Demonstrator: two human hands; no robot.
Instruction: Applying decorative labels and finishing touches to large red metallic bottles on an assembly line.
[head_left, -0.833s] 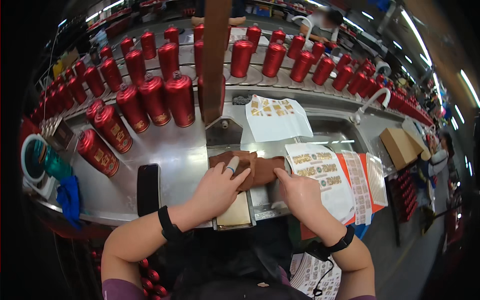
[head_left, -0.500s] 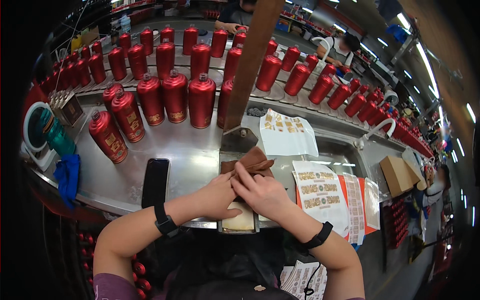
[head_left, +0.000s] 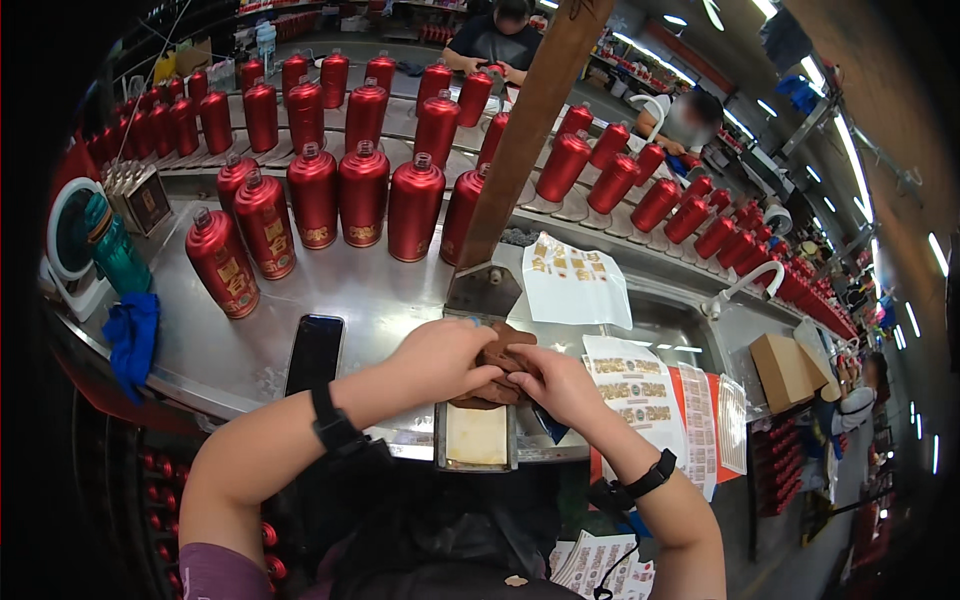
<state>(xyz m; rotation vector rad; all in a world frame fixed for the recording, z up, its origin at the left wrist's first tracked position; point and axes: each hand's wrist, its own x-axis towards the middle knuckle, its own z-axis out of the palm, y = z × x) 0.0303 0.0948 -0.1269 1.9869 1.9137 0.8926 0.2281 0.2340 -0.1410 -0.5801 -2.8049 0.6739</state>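
Observation:
A crumpled brown cloth [head_left: 512, 338] is bunched between my two hands at the table's front. My left hand [head_left: 448, 355] grips it from the left, its thumb pointing toward the right hand. My right hand [head_left: 560, 383] pinches the cloth from the other side with bent fingers. Just below lies a shallow metal tray [head_left: 439, 440] with a pale yellow pad [head_left: 478, 437] in it. Something dark blue [head_left: 548, 424] shows beneath my right hand, mostly hidden. Left of the hands rests a black phone [head_left: 314, 355].
Red bottles [head_left: 413, 210] stand behind; several more ride the conveyor [head_left: 580, 215]. A wooden post [head_left: 530, 130] rises ahead. Sticker sheets [head_left: 640, 400] lie right, near a sink tap [head_left: 745, 285] and a cardboard box [head_left: 788, 370]. Two people [head_left: 495, 45] sit across the conveyor.
My hands have spread from overlapping to either side of the cloth, the left shifting up and the right moving outward. The tray's pad is now uncovered. Bottles on the conveyor have shifted.

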